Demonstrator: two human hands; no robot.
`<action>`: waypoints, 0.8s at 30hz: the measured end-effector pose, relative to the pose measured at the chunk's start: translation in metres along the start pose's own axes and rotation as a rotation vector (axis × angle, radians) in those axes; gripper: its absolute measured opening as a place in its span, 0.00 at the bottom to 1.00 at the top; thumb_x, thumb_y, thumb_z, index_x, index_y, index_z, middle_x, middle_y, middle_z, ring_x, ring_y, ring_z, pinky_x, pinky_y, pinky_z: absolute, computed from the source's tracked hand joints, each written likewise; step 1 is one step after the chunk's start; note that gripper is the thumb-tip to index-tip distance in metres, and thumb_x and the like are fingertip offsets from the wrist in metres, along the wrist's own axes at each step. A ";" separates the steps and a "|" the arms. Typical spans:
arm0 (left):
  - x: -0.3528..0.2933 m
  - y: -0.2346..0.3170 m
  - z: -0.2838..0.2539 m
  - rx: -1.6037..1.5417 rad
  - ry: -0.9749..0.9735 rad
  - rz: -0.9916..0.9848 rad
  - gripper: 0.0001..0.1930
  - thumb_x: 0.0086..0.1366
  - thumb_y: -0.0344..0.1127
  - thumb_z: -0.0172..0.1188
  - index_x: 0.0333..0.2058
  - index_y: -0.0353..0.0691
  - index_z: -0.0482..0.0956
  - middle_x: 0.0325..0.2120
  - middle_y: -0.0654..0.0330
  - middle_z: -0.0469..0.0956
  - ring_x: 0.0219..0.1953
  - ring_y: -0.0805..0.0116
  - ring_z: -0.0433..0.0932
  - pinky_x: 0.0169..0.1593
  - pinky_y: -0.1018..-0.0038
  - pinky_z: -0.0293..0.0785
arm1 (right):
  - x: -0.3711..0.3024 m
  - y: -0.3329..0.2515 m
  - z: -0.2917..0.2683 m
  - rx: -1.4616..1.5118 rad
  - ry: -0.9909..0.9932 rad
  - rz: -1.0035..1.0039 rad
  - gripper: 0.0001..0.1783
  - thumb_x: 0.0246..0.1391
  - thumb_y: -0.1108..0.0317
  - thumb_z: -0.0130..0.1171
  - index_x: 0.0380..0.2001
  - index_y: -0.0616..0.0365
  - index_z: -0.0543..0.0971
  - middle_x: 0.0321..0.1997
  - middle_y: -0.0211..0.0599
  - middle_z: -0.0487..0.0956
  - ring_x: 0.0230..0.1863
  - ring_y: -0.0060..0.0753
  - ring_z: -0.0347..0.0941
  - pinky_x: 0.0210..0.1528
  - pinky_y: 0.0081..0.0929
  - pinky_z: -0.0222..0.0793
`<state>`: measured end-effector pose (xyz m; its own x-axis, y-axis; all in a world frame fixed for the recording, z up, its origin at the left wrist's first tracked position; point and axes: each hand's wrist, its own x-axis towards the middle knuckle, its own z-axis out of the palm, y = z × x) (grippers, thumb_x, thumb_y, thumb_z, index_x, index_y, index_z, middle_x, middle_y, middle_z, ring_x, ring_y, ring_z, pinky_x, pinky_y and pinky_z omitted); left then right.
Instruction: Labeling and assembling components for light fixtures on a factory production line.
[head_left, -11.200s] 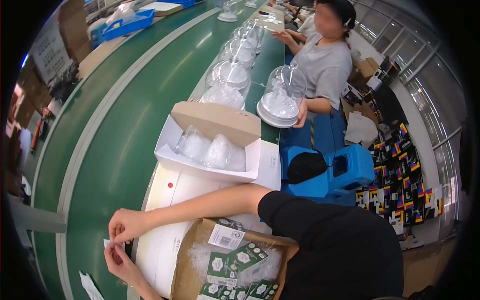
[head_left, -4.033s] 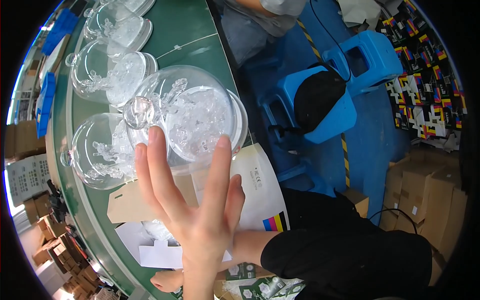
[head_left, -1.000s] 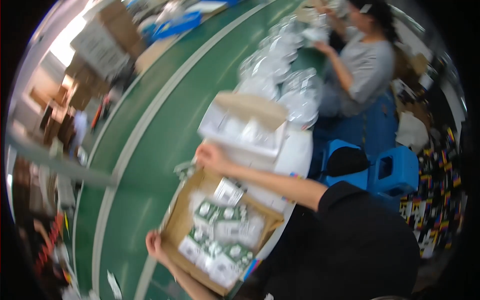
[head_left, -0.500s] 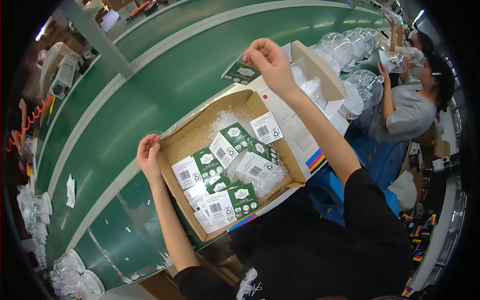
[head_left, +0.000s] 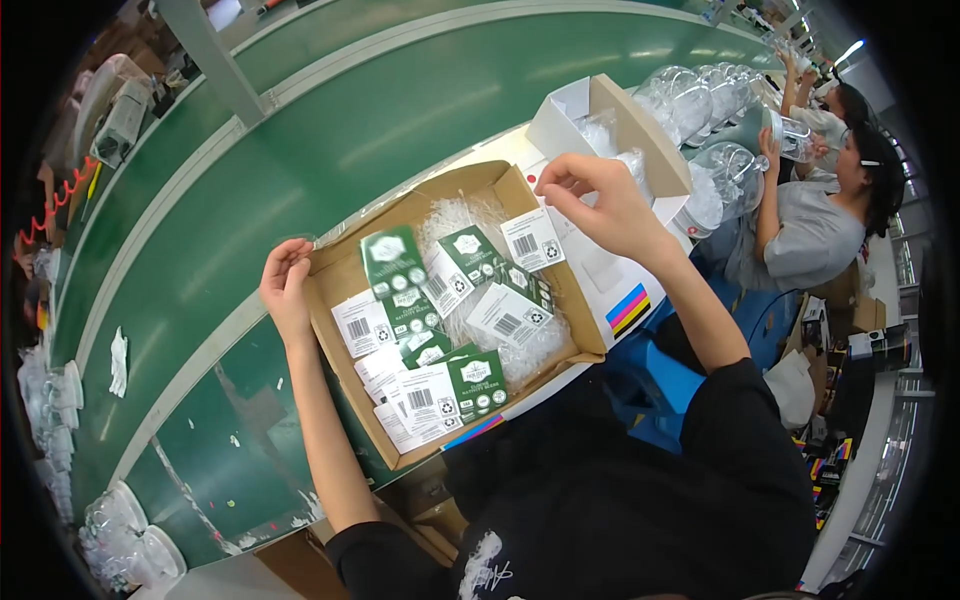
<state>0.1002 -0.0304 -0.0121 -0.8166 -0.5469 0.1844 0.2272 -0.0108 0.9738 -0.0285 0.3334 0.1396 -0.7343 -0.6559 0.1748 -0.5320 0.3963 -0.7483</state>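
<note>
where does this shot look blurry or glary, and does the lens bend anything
Head view: one green card at the upper left inside the brown carton looks smeared, perhaps from motion; head view: bright highlights on the clear domes and pale sheen on the green belt; head view: the belt's long edges curve, and the corners go black.

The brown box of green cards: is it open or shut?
Open: the brown box has no lid over it; green cards and filler show inside.

Brn cardbd box (head_left: 485, 184): open-top, on wht carton (head_left: 603, 290) | grn/wht cards (head_left: 477, 387): loose, overlapping, inside; upper-L one blurred
</note>
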 end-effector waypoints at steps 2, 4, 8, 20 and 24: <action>0.000 0.001 0.002 0.012 0.009 -0.008 0.13 0.60 0.22 0.54 0.44 0.30 0.77 0.40 0.56 0.80 0.45 0.71 0.78 0.52 0.78 0.70 | -0.015 0.000 -0.004 -0.012 0.006 -0.010 0.05 0.56 0.74 0.56 0.34 0.64 0.77 0.32 0.33 0.80 0.34 0.21 0.77 0.36 0.21 0.73; -0.001 0.000 -0.003 0.007 0.005 0.002 0.13 0.60 0.22 0.54 0.44 0.30 0.77 0.40 0.56 0.80 0.45 0.71 0.78 0.52 0.78 0.70 | -0.024 -0.006 -0.002 -0.104 -0.052 -0.080 0.04 0.54 0.76 0.57 0.34 0.64 0.78 0.33 0.36 0.80 0.33 0.24 0.77 0.35 0.22 0.72; -0.005 -0.003 -0.005 0.034 0.003 0.022 0.13 0.61 0.22 0.55 0.45 0.30 0.76 0.41 0.56 0.80 0.46 0.70 0.78 0.53 0.77 0.71 | -0.055 -0.019 0.018 -0.082 -0.066 -0.120 0.06 0.51 0.77 0.59 0.34 0.62 0.78 0.33 0.38 0.80 0.32 0.32 0.77 0.34 0.25 0.72; -0.054 0.079 0.042 0.518 0.332 0.253 0.07 0.66 0.28 0.57 0.39 0.31 0.77 0.36 0.57 0.79 0.41 0.71 0.77 0.46 0.76 0.74 | -0.123 -0.036 0.058 0.069 -0.071 -0.019 0.10 0.47 0.75 0.64 0.35 0.58 0.77 0.34 0.38 0.79 0.32 0.40 0.78 0.32 0.29 0.74; -0.134 0.134 0.050 0.675 -0.298 0.232 0.21 0.50 0.27 0.69 0.44 0.31 0.76 0.39 0.53 0.79 0.43 0.60 0.77 0.49 0.67 0.73 | -0.134 -0.027 0.054 0.069 -0.020 0.015 0.10 0.45 0.76 0.65 0.34 0.59 0.78 0.33 0.38 0.79 0.30 0.41 0.77 0.31 0.29 0.73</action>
<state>0.2135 0.0834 0.1001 -0.9177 -0.2236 0.3282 0.1149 0.6415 0.7585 0.1065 0.3758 0.1019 -0.7330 -0.6632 0.1512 -0.4902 0.3610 -0.7933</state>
